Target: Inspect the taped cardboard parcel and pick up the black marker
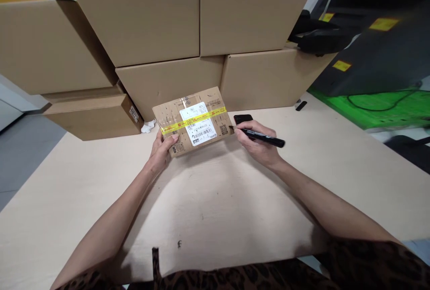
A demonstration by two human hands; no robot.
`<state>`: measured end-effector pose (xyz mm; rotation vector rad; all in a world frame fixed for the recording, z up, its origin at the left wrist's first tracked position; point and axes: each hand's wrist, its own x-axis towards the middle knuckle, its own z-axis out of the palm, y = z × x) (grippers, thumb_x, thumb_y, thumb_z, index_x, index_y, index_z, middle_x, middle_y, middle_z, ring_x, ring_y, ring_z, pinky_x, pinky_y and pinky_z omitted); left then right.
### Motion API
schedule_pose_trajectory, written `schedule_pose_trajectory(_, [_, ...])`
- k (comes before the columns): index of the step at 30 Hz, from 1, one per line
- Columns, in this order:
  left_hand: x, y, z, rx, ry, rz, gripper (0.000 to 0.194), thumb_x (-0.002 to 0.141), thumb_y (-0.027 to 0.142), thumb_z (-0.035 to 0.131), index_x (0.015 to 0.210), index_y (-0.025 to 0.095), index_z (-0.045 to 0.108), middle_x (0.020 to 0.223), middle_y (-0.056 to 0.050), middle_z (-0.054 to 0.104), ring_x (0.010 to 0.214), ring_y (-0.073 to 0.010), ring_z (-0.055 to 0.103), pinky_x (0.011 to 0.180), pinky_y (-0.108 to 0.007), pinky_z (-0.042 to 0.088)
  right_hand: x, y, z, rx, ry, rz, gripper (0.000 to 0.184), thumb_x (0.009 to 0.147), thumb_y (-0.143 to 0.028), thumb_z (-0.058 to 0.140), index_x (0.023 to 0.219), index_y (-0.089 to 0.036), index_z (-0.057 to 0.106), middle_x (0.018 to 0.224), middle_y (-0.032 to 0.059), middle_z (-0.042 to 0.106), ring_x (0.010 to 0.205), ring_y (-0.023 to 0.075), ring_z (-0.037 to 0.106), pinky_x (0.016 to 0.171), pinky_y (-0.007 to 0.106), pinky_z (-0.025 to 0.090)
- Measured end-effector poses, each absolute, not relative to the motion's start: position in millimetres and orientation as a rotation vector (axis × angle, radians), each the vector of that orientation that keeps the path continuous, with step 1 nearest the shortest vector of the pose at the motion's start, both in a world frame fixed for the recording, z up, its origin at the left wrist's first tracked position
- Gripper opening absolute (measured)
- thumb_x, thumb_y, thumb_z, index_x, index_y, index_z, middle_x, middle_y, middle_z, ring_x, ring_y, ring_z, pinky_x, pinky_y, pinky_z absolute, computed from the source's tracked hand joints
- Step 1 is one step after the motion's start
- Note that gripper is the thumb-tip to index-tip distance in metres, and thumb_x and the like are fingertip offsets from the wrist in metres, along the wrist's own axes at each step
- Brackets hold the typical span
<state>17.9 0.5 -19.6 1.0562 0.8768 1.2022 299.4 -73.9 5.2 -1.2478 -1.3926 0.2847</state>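
My left hand [161,150] grips the lower left corner of a small cardboard box [174,110], thumb on its face. The box is tilted up above the table, its face toward me. A white shipping label [204,135] is stuck on it, with yellow printed tape [174,126] running across. In my right hand [257,144] is a black marker pen [265,138], its tip pointing left at the box's right edge. Whether the tip touches the cardboard, I cannot tell. Behind that hand a dark phone-like object [242,118] lies on the table.
Large cardboard boxes [154,12] are stacked along the back of the pale table [208,218]. A lower box [94,117] stands at the left, with crumpled white paper [148,126] beside it. A small black piece [301,105] lies back right. Beyond is a green surface [379,111] with a cable.
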Motion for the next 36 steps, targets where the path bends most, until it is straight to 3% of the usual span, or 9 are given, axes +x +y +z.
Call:
schedule_pose_trajectory(6, [18,2,-20,1.035,0.893,1.221,0.090,0.061,0.049,0.101,0.137,0.021,0.063,0.130,-0.014,0.080,0.128,-0.0401,0.074,0.110,-0.054,0.061,309,-82,11,-1.278,-1.434,0.449,0.018,0.087,-0.040,0.074,0.076,-0.027,0.071,0.065,-0.0031,0.066,0.057,0.0144,0.054,0.056,0.031,0.045])
schedule_pose_trajectory(9, [17,3,-21,1.008,0.881,1.232,0.088,0.062,0.049,0.100,0.137,0.022,0.064,0.128,-0.013,0.081,0.125,-0.0390,0.076,0.109,-0.053,0.061,317,-96,10,-1.255,-1.649,0.427,0.015,0.093,-0.036,0.069,0.081,-0.026,0.070,0.074,-0.0009,0.072,0.060,0.0150,0.059,0.057,0.030,0.045])
schedule_pose_trajectory(13, [16,5,-23,1.002,0.891,1.249,0.087,0.062,0.047,0.100,0.137,0.022,0.064,0.125,-0.012,0.082,0.126,-0.0379,0.075,0.111,-0.052,0.060,321,-108,-1,-1.377,-2.250,0.259,0.016,0.101,-0.022,0.057,0.089,-0.023,0.067,0.088,0.0062,0.076,0.071,0.0187,0.067,0.063,0.032,0.045])
schedule_pose_trajectory(16, [16,5,-24,0.999,0.889,1.250,0.085,0.063,0.048,0.100,0.136,0.022,0.064,0.125,-0.011,0.082,0.126,-0.0376,0.075,0.112,-0.052,0.060,316,-109,-6,-1.598,-2.656,0.148,0.019,0.092,-0.003,0.057,0.094,-0.019,0.068,0.091,0.0085,0.076,0.070,0.0193,0.065,0.061,0.031,0.036])
schedule_pose_trajectory(19, [18,4,-23,0.996,0.877,1.249,0.084,0.063,0.047,0.100,0.135,0.022,0.064,0.126,-0.011,0.081,0.126,-0.0375,0.075,0.111,-0.052,0.060,308,-108,-3,-1.622,-2.855,0.191,0.025,0.090,0.002,0.055,0.099,-0.017,0.069,0.100,0.0114,0.077,0.076,0.0206,0.069,0.065,0.031,0.038])
schedule_pose_trajectory(24, [20,2,-21,0.990,0.892,1.250,0.088,0.059,0.048,0.101,0.134,0.021,0.062,0.130,-0.013,0.080,0.127,-0.0389,0.075,0.110,-0.053,0.061,302,-110,5,-1.605,-2.892,0.314,0.026,0.101,-0.005,0.049,0.101,-0.016,0.072,0.106,0.0133,0.077,0.082,0.0240,0.072,0.071,0.034,0.046])
schedule_pose_trajectory(28, [20,4,-22,0.988,0.904,1.241,0.094,0.056,0.050,0.103,0.134,0.020,0.061,0.132,-0.015,0.079,0.129,-0.0399,0.073,0.109,-0.053,0.062,312,-109,8,-1.611,-2.763,0.550,0.023,0.104,-0.023,0.056,0.116,-0.016,0.075,0.116,0.0153,0.076,0.100,0.0283,0.076,0.084,0.037,0.056])
schedule_pose_trajectory(32, [19,5,-22,1.000,0.896,1.252,0.098,0.054,0.051,0.103,0.137,0.021,0.060,0.136,-0.015,0.077,0.130,-0.0386,0.073,0.111,-0.052,0.062,334,-91,5,-2.046,-2.202,0.388,0.051,0.108,-0.047,0.049,0.143,-0.014,0.065,0.137,0.0225,0.071,0.121,0.0376,0.072,0.100,0.048,0.057])
schedule_pose_trajectory(36, [20,6,-24,0.996,0.906,1.253,0.095,0.054,0.052,0.102,0.134,0.022,0.061,0.133,-0.014,0.078,0.128,-0.0381,0.074,0.109,-0.052,0.062,353,-62,-9,-2.411,-1.793,0.194,0.098,0.095,-0.074,0.058,0.168,-0.011,0.039,0.145,0.0318,0.063,0.140,0.0508,0.058,0.111,0.062,0.049])
